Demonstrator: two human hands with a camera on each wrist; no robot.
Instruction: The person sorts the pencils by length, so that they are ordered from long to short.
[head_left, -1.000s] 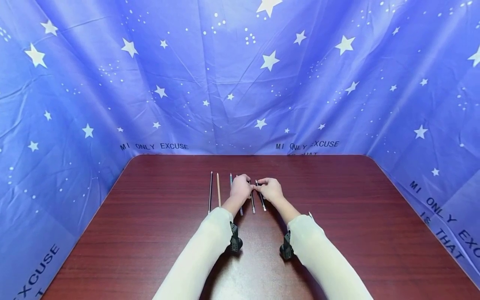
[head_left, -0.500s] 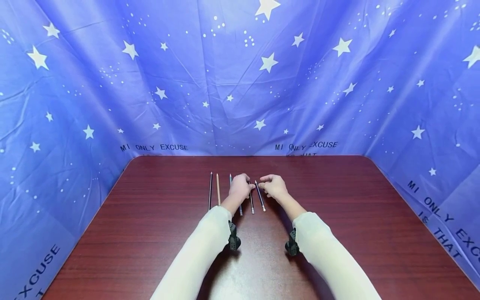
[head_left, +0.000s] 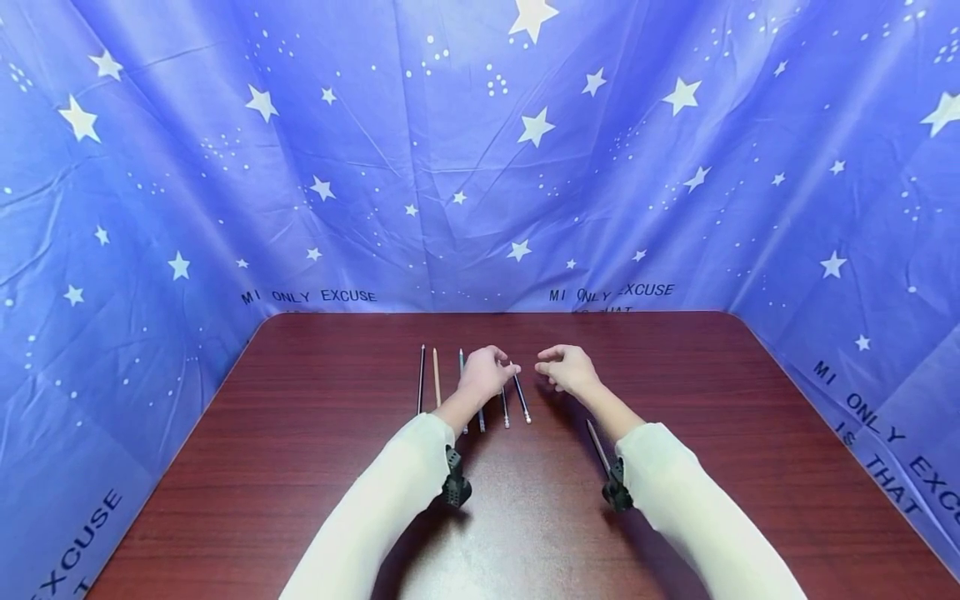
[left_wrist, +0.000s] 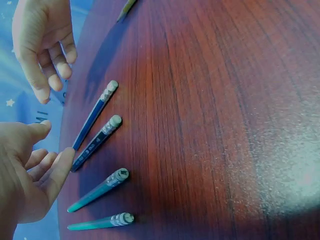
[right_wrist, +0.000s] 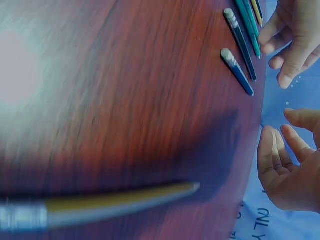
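Note:
Several pencils lie in a row on the table, their eraser ends towards me. My left hand is over the middle of the row, fingers loosely bent. In the left wrist view, a fingertip of it is by the far end of a black pencil; contact is hard to tell. Beside that lies a dark blue pencil, the rightmost of the row. To the left are a teal pencil, a tan pencil and a dark pencil. My right hand hovers right of the row, fingers relaxed, holding nothing.
Another pencil, yellow and grey in the right wrist view, lies apart by my right wrist, partly hidden by the wrist camera. Behind the brown table hangs a blue curtain with white stars.
My right hand has moved away to the right from the dark blue pencil. My left hand has shifted slightly right. The separate pencil by the right wrist has come into sight.

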